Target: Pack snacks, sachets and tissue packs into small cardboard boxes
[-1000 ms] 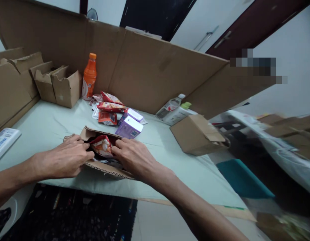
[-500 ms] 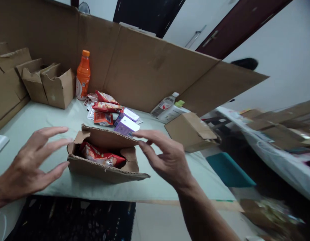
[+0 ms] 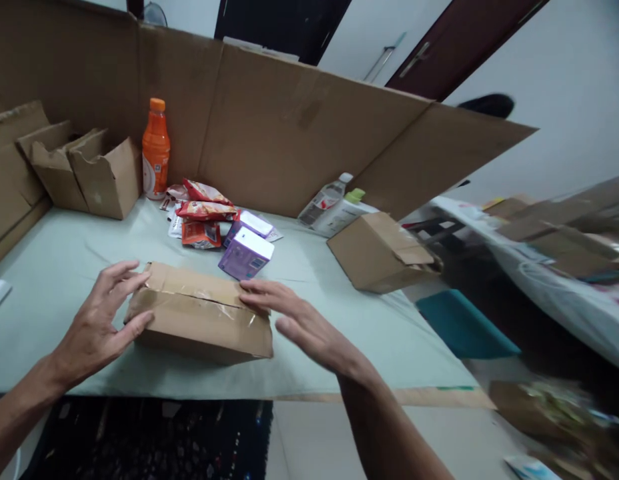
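Head view: both hands, left hand [image 3: 97,320] and right hand [image 3: 299,323], press cardboard box [image 3: 199,317] flaps flat.

Head view, looking down at pale green table [image 3: 64,267] walled by tall cardboard sheets [image 3: 289,133]. Closed cardboard box [image 3: 199,320], taped seam on top, lay near front edge. Left hand [image 3: 102,317] touched box's left end, fingers spread. Right hand [image 3: 299,320] lay flat, fingertips on box's top right. Just behind box: purple carton [image 3: 245,253], red snack packets [image 3: 202,210], orange bottle [image 3: 155,150]. Second cardboard box [image 3: 382,252] sat well right; two bottles [image 3: 334,207] lay behind it. Open empty boxes [image 3: 84,170] stood far left.
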{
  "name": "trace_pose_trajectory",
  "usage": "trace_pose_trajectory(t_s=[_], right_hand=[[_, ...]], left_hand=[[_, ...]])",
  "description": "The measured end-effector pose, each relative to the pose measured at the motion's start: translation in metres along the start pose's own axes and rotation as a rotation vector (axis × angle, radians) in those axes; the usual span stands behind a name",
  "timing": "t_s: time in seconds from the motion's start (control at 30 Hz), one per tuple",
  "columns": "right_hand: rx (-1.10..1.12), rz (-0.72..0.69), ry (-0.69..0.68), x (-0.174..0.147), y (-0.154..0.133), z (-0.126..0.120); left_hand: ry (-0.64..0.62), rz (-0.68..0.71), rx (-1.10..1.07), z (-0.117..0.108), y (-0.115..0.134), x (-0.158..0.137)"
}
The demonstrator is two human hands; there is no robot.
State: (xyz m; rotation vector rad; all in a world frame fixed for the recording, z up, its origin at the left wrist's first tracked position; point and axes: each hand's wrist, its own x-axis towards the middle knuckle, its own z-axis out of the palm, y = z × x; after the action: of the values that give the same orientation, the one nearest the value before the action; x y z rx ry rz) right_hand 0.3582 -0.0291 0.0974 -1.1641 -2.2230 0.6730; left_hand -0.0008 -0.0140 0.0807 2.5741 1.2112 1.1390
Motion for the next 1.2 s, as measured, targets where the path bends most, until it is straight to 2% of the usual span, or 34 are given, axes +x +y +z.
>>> trace_pose_trajectory(t_s=[0.1,0.2,0.4,0.47,0.53,0.63,0.7,0.8,0.93,1.07,1.13,1.2], right_hand=[[-0.178,-0.052,-0.067,-0.024,0.004,0.011],[-0.296,-0.062,-0.081,-0.021,0.011,0.020],[-0.238,-0.227,-0.055,0.008,0.022,0.025],[-0.219,-0.250,-0.023,0.000,0.020,0.022],[-0.201,-0.217,-0.002,-0.020,0.018,0.016],[-0.205,-0.067,0.064,-0.073,0.024,0.000],[-0.260,0.065,0.165,-0.118,0.037,-0.016],[-0.421,0.293,0.380,-0.189,0.075,-0.048],[-0.594,0.622,0.644,-0.258,0.141,-0.103],[-0.651,0.854,0.766,-0.280,0.195,-0.154],[-0.638,0.911,0.758,-0.277,0.209,-0.170],[-0.623,0.916,0.723,-0.272,0.212,-0.174]], left_hand=[[-0.070,0.051,-0.028,0.002,-0.006,0.002],[-0.166,0.105,-0.076,0.005,-0.010,0.006],[-0.117,0.104,-0.044,0.004,-0.010,-0.002],[-0.117,0.103,-0.063,0.007,-0.005,-0.006],[-0.151,0.106,-0.104,0.016,0.004,-0.005],[-0.238,0.137,-0.135,0.041,0.027,0.008],[-0.266,0.220,-0.138,0.063,0.044,0.020],[-0.296,0.373,-0.147,0.092,0.059,0.035],[-0.386,0.447,-0.102,0.118,0.052,0.034],[-0.409,0.401,-0.101,0.132,0.030,0.016],[-0.441,0.366,-0.103,0.134,0.021,0.009],[-0.487,0.316,-0.099,0.129,0.017,0.004]])
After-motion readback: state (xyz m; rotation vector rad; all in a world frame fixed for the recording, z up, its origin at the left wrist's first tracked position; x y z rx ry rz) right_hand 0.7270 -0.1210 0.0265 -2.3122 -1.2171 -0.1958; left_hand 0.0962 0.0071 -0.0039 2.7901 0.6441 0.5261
